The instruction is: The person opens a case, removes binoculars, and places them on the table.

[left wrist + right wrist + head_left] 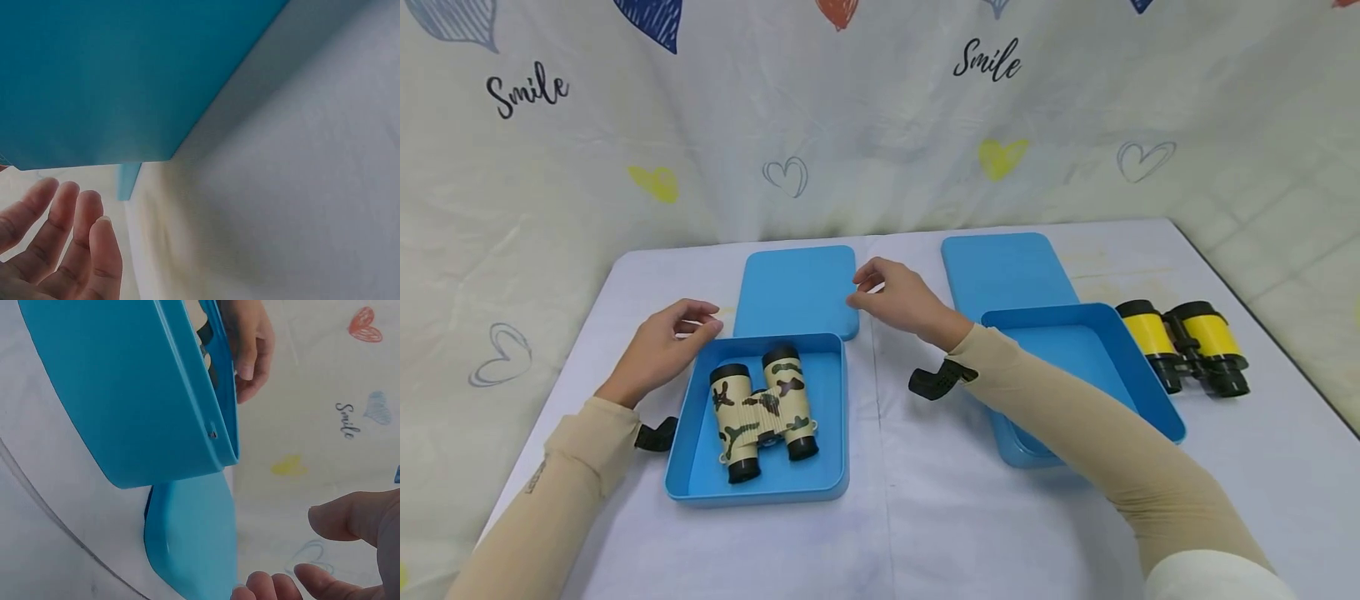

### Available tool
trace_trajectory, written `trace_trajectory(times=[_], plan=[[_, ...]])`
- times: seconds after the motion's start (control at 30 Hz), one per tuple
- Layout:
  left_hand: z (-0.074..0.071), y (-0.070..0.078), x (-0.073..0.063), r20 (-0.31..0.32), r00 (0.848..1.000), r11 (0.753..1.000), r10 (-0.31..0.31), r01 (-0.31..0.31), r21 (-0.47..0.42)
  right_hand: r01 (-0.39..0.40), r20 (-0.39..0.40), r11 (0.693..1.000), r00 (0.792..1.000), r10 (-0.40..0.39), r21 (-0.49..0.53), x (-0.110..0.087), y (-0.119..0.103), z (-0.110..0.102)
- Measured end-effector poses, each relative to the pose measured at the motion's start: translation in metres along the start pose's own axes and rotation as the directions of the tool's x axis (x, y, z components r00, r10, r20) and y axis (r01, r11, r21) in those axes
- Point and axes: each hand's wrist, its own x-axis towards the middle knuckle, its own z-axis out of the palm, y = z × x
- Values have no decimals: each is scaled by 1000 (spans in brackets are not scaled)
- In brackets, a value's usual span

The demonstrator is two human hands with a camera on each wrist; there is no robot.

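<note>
Camouflage-patterned binoculars (765,412) lie tilted inside a blue box (679,467) on the left half of the table. Above that box's back left corner hovers my left hand (666,343), fingers loosely bent and holding nothing; its fingertips (87,212) show in the left wrist view. My right hand (904,302), also holding nothing, is just right of a flat blue lid (797,287) that lies behind the box. Its thumb (344,515) and fingers stand apart in the right wrist view. I cannot tell whether the right fingertips touch the lid.
A second blue box (1060,329) stands on the right, partly under my right forearm, with another blue lid (1007,271) behind it. Yellow and black binoculars (1213,337) lie at its right side. A printed curtain (880,108) hangs behind the white-covered table (917,517).
</note>
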Motion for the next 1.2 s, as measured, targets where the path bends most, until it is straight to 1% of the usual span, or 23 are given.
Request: trace_trajectory(times=[0.23, 0.47, 0.63, 0.8, 0.93, 1.03, 1.2], plan=[[3, 1, -7, -30, 999, 998, 26, -24, 59, 48, 7, 999, 999, -48, 2, -10, -4, 4], [8, 2, -14, -57, 995, 991, 83, -77, 105, 76, 15, 997, 997, -76, -8, -21, -9, 5], [9, 5, -19, -72, 990, 980, 124, -111, 167, 99, 23, 995, 995, -99, -6, -28, -12, 7], [8, 10, -25, -88, 987, 967, 135, -112, 227, 141, 36, 990, 989, -141, -15, -36, -14, 9], [8, 12, -30, -91, 986, 961, 140, -112, 254, 188, 45, 982, 981, -187, -29, -42, -18, 12], [7, 12, -34, -96, 985, 955, 146, -115, 272, 223, 40, 974, 974, -221, -43, -47, -20, 14], [9, 13, -38, -114, 980, 945, 166, -125, 304, 248, 26, 968, 969, -247, -45, -56, -24, 19]])
